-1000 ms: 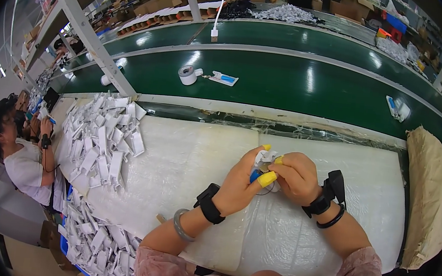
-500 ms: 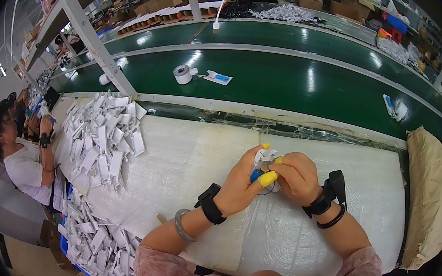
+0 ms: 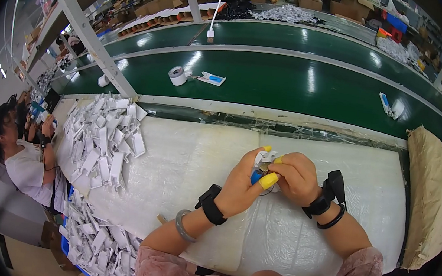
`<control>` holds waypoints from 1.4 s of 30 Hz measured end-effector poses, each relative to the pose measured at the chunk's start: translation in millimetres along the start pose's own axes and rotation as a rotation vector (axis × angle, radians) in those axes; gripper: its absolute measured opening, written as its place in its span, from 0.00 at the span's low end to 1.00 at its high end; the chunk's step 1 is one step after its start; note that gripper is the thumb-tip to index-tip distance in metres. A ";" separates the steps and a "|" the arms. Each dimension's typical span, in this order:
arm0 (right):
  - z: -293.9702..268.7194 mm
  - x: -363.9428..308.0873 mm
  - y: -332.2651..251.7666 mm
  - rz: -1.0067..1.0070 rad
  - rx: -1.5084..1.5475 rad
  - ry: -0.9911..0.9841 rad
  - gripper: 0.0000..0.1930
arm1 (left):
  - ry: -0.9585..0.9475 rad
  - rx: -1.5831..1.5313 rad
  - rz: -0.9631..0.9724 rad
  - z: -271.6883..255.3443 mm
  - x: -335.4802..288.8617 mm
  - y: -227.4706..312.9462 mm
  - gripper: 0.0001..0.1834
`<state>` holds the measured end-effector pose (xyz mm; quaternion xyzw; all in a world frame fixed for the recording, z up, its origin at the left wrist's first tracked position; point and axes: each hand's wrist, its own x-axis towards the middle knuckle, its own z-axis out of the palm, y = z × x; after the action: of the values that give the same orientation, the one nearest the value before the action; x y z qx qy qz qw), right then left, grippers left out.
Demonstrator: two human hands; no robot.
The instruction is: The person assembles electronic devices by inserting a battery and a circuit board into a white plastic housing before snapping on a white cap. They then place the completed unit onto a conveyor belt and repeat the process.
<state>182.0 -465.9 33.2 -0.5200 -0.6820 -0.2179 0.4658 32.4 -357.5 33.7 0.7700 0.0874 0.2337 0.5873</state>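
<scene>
Over the padded bench, my left hand grips a small white plastic part with a blue piece at its lower side. Yellow finger covers sit on some fingertips of both hands. Close against it from the right, my right hand pinches at the same part, fingertips pressed together near a small metallic-looking bit. A thin dark wire loops out just below. My fingers cover much of the part, so its full shape is hidden.
A pile of white plastic casings lies on the bench's left; more fill a blue bin below. Beyond runs a green conveyor belt carrying a white roll-shaped item. A brown bundle borders the right side. Another person works at left.
My hands stay almost in place around the part. Items on the conveyor belt have shifted slightly left, and the hanging white cable has swung left. The person at left has moved their head and hands.
</scene>
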 end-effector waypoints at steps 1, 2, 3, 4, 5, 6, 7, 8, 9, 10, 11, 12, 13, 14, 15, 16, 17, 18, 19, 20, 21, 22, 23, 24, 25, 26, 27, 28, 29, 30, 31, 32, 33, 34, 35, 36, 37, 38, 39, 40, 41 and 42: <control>0.0 0.1 -0.1 0.003 -0.002 -0.001 0.16 | 0.007 0.018 0.002 0.3 -0.4 -0.6 0.29; 0.2 -0.2 0.1 0.002 -0.002 0.000 0.16 | 0.014 0.035 0.004 0.3 -0.6 -1.0 0.28; 0.2 -0.5 0.0 0.007 0.003 -0.004 0.15 | 0.014 0.035 0.004 -0.3 -0.4 -0.1 0.28; 0.2 -0.6 -0.2 0.011 0.009 -0.007 0.15 | 0.012 0.040 0.039 -1.2 -0.2 1.2 0.27; 0.5 -0.2 -0.5 0.011 0.009 -0.007 0.15 | 0.011 0.045 0.074 -1.8 -0.2 2.3 0.25; 1.0 0.1 -0.9 0.016 0.008 -0.001 0.14 | 0.012 0.045 0.073 -1.7 -0.9 2.7 0.25; 1.7 0.5 -1.4 0.021 0.007 0.006 0.14 | 0.008 -0.015 -0.015 -1.6 -1.8 2.9 0.24; 2.8 1.7 -2.0 0.021 0.007 0.005 0.14 | 0.005 -0.075 -0.102 -1.7 -2.4 3.3 0.23; 3.5 3.2 -2.3 0.020 -0.007 0.023 0.13 | 0.005 -0.069 -0.098 -1.2 -2.1 4.5 0.23; 3.7 4.1 -2.4 0.018 -0.021 0.042 0.13 | 0.005 -0.062 -0.093 -0.9 -1.6 6.2 0.23; 3.4 4.3 -2.3 0.019 -0.021 0.042 0.13 | -0.001 -0.024 -0.088 -1.5 -0.8 8.2 0.23; 4.1 5.5 -2.5 0.018 -0.017 0.043 0.13 | 0.015 -0.014 -0.048 -1.3 -1.6 8.7 0.23; 4.8 6.7 -2.6 0.018 -0.011 0.046 0.13 | 0.020 0.020 -0.022 -1.0 -1.5 7.8 0.22; 4.2 6.0 -2.6 0.015 -0.004 0.051 0.13 | 0.025 0.054 0.003 -0.1 -0.9 6.1 0.22; 4.8 5.0 -2.7 0.019 -0.013 0.045 0.13 | 0.033 0.070 0.004 -1.0 -0.7 5.0 0.22; 5.2 4.2 -2.8 0.024 -0.020 0.040 0.13 | 0.036 0.100 0.050 -0.4 -0.4 3.7 0.22; 4.9 4.6 -3.5 0.016 -0.007 0.052 0.13 | 0.038 0.131 0.096 0.2 0.0 2.0 0.22; 4.2 4.9 -4.7 0.026 -0.011 0.049 0.13 | 0.047 0.149 0.094 1.0 0.3 -2.0 0.22; 3.6 5.3 -6.1 0.032 -0.012 0.046 0.13 | 0.081 0.170 0.133 2.5 0.0 -5.7 0.20; 4.7 4.9 -7.0 0.022 0.007 0.057 0.13 | 0.114 0.192 0.172 2.6 -1.3 -7.0 0.17; 4.0 2.1 -6.4 0.039 -0.004 0.054 0.14 | 0.108 0.138 0.089 4.9 -2.4 -3.1 0.16; 3.9 0.5 -6.4 0.058 -0.014 0.051 0.14 | 0.113 0.151 0.089 4.9 -2.7 -0.9 0.16; 3.9 0.7 -7.3 0.063 -0.010 0.053 0.14 | 0.099 0.134 0.043 4.2 -2.9 0.7 0.15; 4.0 0.8 -7.7 0.058 -0.004 0.059 0.14 | 0.085 0.115 -0.003 4.1 -2.3 1.7 0.15; 4.4 0.6 -8.1 0.065 -0.005 0.055 0.14 | 0.121 0.160 0.105 4.6 -0.7 -2.2 0.13; 5.4 0.9 -8.1 0.072 -0.007 0.051 0.14 | 0.123 0.168 0.106 4.4 0.1 -4.6 0.13; 5.8 0.5 -8.3 0.072 -0.005 0.054 0.14 | 0.129 0.171 0.132 5.1 0.2 -6.7 0.13; 6.1 0.1 -8.6 0.076 -0.001 0.059 0.14 | 0.135 0.172 0.158 4.9 -0.1 -7.2 0.12; 6.4 -0.1 -8.9 0.080 0.003 0.062 0.14 | 0.134 0.175 0.157 3.8 -0.6 -5.2 0.12; 6.7 -0.3 -9.1 0.081 0.006 0.063 0.14 | 0.108 0.127 0.094 2.6 -1.1 -2.3 0.11; 6.0 0.0 -9.5 0.084 0.000 0.050 0.14 | 0.081 0.079 0.031 1.9 -1.2 0.1 0.11; 5.2 0.2 -9.7 0.087 -0.006 0.037 0.14 | 0.081 0.080 0.027 1.5 -0.9 1.5 0.11; 5.7 0.2 -9.6 0.091 -0.002 0.037 0.14 | 0.067 0.087 0.002 0.3 -0.7 2.3 0.11; 6.0 0.4 -8.9 0.086 -0.015 0.036 0.14 | 0.052 0.095 -0.023 -0.9 -0.4 2.6 0.11; 6.0 1.0 -8.1 0.083 -0.029 0.035 0.15 | 0.053 0.096 -0.029 -1.3 0.5 2.1 0.11; 5.5 2.1 -8.2 0.088 -0.020 0.031 0.15 | 0.048 0.088 -0.033 -0.8 0.0 0.9 0.11; 4.1 4.1 -8.1 0.090 -0.010 0.014 0.15 | 0.043 0.081 -0.038 -0.7 -0.2 0.0 0.11; 3.0 5.6 -8.0 0.092 0.001 -0.004 0.15 | 0.047 0.081 -0.048 -1.1 -0.1 0.4 0.11; 2.5 6.1 -8.0 0.098 0.008 -0.007 0.15 | 0.022 0.059 -0.055 -1.7 0.5 1.4 0.12; 2.1 6.1 -8.0 0.089 -0.013 -0.007 0.15 | -0.003 0.036 -0.062 -2.3 0.9 1.8 0.13; 1.8 5.9 -7.9 0.079 -0.035 -0.006 0.15 | 0.000 0.036 -0.071 -2.4 1.1 1.2 0.13; 1.7 5.4 -7.0 0.084 -0.029 -0.009 0.15 | -0.005 0.026 -0.070 -2.1 1.8 0.0 0.14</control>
<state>174.8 -464.4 38.4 -0.5557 -0.6585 -0.2056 0.4639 33.0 -354.9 34.5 0.7744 0.1159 0.2102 0.5854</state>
